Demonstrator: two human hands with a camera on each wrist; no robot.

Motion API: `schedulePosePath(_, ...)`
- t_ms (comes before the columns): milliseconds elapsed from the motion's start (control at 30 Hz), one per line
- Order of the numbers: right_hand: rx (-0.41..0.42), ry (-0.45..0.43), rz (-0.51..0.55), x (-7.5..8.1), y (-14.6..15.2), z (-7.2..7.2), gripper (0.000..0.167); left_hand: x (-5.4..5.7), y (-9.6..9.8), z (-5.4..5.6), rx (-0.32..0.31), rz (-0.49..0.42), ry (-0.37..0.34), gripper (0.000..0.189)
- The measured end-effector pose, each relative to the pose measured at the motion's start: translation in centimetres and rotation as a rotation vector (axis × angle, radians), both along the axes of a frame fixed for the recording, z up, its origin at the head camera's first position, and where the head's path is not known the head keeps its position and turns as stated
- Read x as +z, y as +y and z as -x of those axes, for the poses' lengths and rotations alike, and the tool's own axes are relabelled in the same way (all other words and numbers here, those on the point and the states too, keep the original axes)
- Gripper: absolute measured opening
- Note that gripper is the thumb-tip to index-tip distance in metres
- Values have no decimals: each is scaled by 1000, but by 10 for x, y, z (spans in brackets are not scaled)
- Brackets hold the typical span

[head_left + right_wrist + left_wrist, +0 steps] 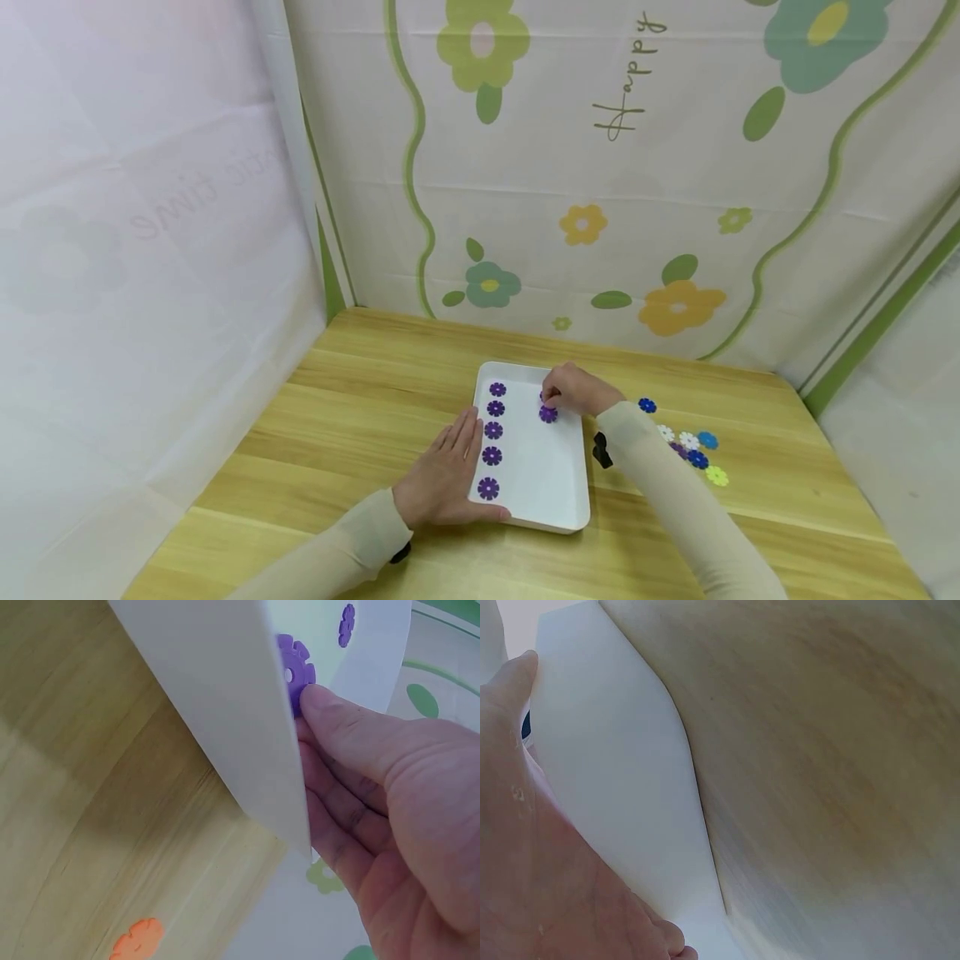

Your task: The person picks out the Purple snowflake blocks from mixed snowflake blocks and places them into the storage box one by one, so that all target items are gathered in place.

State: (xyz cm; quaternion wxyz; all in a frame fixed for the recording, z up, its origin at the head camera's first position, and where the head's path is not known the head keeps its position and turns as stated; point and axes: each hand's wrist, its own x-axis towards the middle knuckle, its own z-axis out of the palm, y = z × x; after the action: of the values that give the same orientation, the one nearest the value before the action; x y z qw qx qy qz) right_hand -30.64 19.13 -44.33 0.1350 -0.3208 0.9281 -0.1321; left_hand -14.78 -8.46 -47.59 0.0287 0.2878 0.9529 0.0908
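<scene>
A white rectangular tray (536,467) lies on the wooden table with a column of several purple notched plastic discs (492,431) along its left side. My left hand (446,475) rests against the tray's left side and near corner, fingers straight and thumb spread; the tray wall (615,742) is beside it in the left wrist view. Over the tray's far right part, my right hand (573,390) pinches a purple notched disc (298,671) at its edge, with thumb and curled fingers. In the head view, that hand partly covers purple pieces there.
Right of the tray lie loose notched discs: a dark blue one (647,405), a light blue one (707,440), a yellow one (717,476) and several others. An orange disc (139,939) shows in the right wrist view. Printed curtains (525,167) stand behind and beside the table.
</scene>
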Motion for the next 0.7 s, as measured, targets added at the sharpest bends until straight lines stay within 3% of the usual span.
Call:
schedulePosePath(200,-7,-13,1,2,1,2,9,0,1,0,9,2,-11,133)
schedulePosePath(400,25,-4,1,20,10,-2,9,1,1,0,10,8,-25,133)
schedulePosePath(700,71,75,43,43,53,-18,7,2,1,-1,-2,14,-3,133)
